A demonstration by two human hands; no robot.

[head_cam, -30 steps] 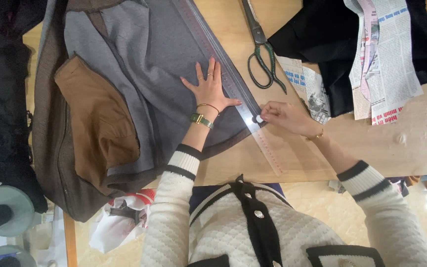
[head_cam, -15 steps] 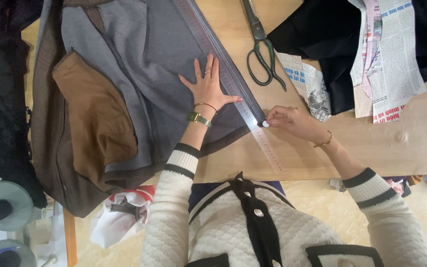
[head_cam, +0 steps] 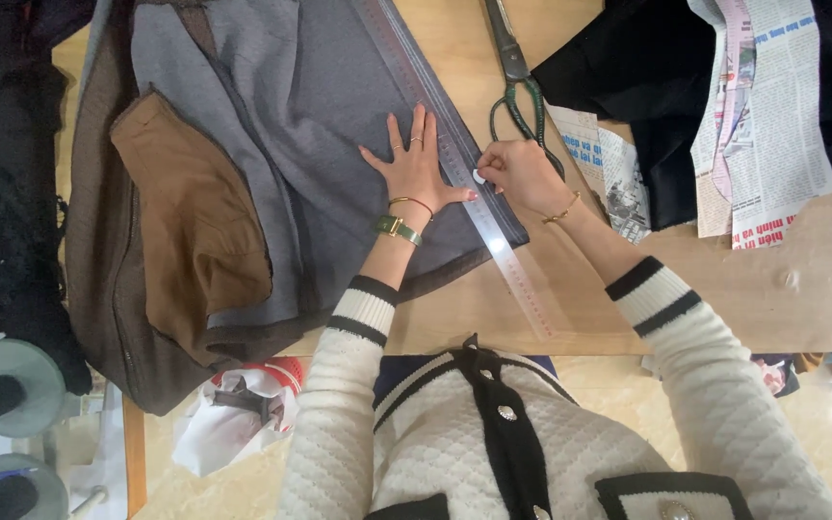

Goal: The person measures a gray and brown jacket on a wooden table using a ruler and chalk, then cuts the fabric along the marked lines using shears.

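Note:
My left hand (head_cam: 414, 164) lies flat with fingers spread on grey cloth (head_cam: 320, 125), pressing down a long clear ruler (head_cam: 464, 183) that runs diagonally along the cloth's right edge. My right hand (head_cam: 520, 175) pinches a small white piece of tailor's chalk (head_cam: 479, 176) against the ruler's edge, just right of my left thumb. A brown pocket piece (head_cam: 190, 221) sits on the cloth to the left.
Large scissors (head_cam: 517, 77) lie on the wooden table (head_cam: 628, 299) just beyond my right hand. Black cloth (head_cam: 628, 87) and newspaper pattern pieces (head_cam: 763, 116) cover the far right. A dark garment (head_cam: 2, 193) lies at the left, and a white bag (head_cam: 233, 414) hangs below the table edge.
My right hand has slid up along the ruler, from near its lower part to beside my left thumb. My left hand has stayed flat on the grey cloth.

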